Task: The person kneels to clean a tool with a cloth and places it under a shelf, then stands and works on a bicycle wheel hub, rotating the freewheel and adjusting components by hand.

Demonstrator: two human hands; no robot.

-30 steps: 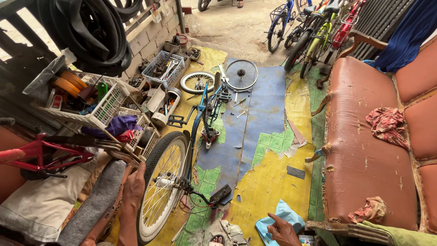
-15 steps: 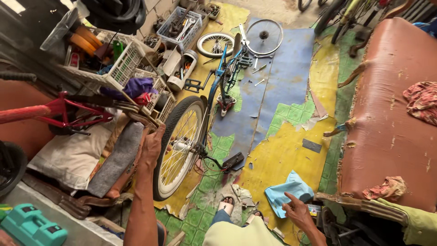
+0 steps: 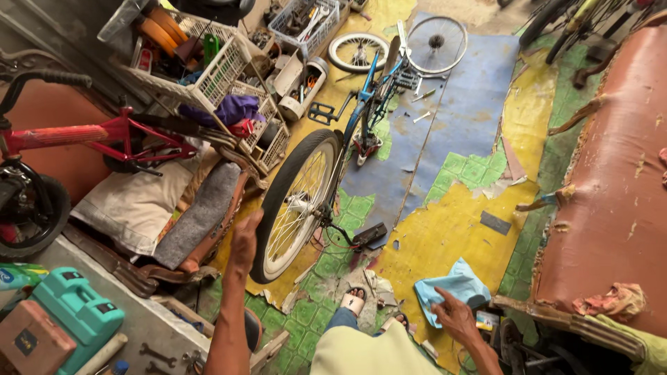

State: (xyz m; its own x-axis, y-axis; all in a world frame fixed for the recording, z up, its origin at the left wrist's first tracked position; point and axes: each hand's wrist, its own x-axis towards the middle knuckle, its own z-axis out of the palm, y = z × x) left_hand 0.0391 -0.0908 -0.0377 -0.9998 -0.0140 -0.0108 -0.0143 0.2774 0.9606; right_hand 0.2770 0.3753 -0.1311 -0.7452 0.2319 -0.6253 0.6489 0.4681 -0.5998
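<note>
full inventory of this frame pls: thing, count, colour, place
Upturned bicycle: 1, blue frame, centre floor.
Its near wheel: 1, black tyre, pale rim, by left hand.
Loose wheels: 2, top centre.
Cloth: 1, light blue, floor near right hand.
Red bicycle: 1, left.
Wire baskets: several, white, upper left, full of parts.
Sofa: 1, worn brown, right.
Tool case: 1, teal, lower left.
Wrenches: a few, grey, bottom left.
Left hand: open, at the tyre.
Right hand: open, just below the cloth.
</note>
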